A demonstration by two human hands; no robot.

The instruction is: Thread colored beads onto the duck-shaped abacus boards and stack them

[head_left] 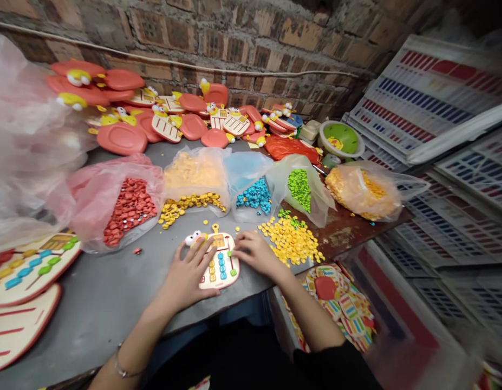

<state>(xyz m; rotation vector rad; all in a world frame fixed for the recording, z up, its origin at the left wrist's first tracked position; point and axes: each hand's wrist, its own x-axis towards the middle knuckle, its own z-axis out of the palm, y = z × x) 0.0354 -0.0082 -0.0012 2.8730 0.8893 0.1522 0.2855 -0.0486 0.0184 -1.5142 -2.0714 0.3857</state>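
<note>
A cream toy board (219, 279) with a red rim, a yellow head and white eyes lies on the grey table. Yellow and blue beads fill two of its slots, and green beads show in the slot at its right. My left hand (189, 276) lies spread over the board's left part, fingers apart. At the board's right edge is my right hand (254, 252), its fingertips pressed together by the right slot; what they hold is too small to name. Loose yellow beads (293, 238) lie in a pile right of my right hand.
Bags of red beads (131, 211), yellow beads (194, 201), blue beads (254, 195) and green beads (299, 188) stand behind the board. Red toy boards (123, 139) are heaped by the brick wall. A box of finished-looking boards (344, 303) is below right; crates (429, 92) stand at right.
</note>
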